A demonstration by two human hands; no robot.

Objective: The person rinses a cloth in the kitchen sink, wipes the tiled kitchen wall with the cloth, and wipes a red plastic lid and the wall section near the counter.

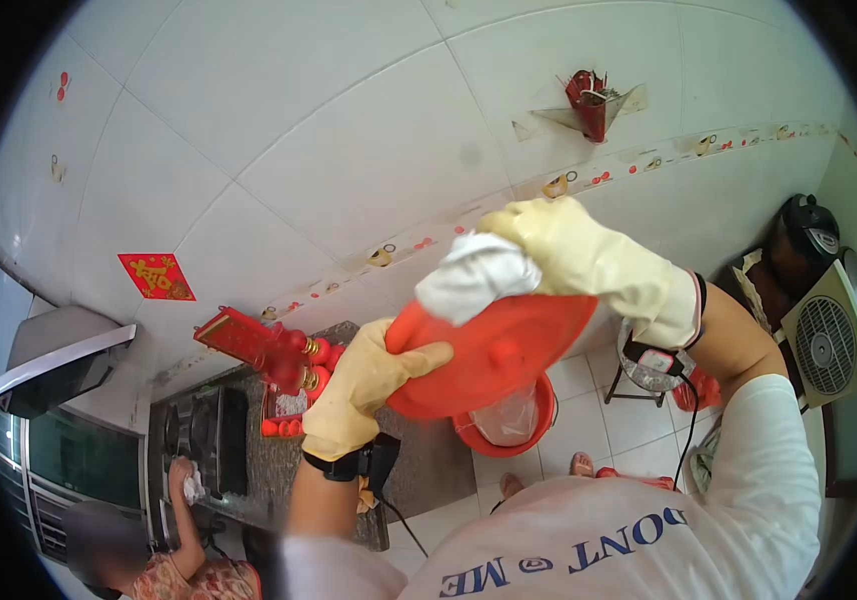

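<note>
Left hand (359, 388), left of the frame's centre in a pale yellow glove (334, 427), curls round the left edge of a red disc (494, 360), thumb across its face. Higher and right of it, the right hand (539, 240), gloved alike, points leftward, fingers bent and closed on a white cloth (479, 278) that overlaps the disc's upper edge. Held tilted mid-frame, the disc is bright, round and plain, with a small central bump. Blur softens it; the left fingers behind are hidden, and it partly covers a red bucket (549, 408) below.
</note>
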